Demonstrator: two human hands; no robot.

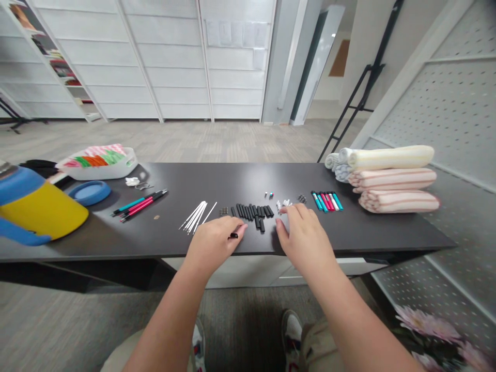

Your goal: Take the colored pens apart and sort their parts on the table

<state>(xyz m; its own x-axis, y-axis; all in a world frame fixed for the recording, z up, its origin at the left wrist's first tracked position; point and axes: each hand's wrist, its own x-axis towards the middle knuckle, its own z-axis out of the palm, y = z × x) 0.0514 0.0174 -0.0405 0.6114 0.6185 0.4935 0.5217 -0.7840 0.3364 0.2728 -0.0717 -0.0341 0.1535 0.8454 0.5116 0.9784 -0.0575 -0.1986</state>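
Note:
My left hand [213, 240] is closed around a short black pen part [233, 235], whose end shows beside the thumb. My right hand [306, 235] is at the small white pieces [285, 203], thumb and forefinger apart; whether a fingertip touches one I cannot tell. Between the hands lie several black tubes [251, 212], most of them in a row. Thin white refills [196, 217] are fanned out beyond my left hand. Tiny metal springs [223, 211] sit beside the tubes. Teal, red and white pen barrels [327, 201] form a row to the right.
Several finished-looking pens [139, 205] lie left on the dark table [217, 178]. Farther left are a blue lid [90, 192], a yellow and blue jug [42, 206] and a white basket [129, 164]. Rolled towels [395, 178] are stacked at right, near a perforated panel [465, 88].

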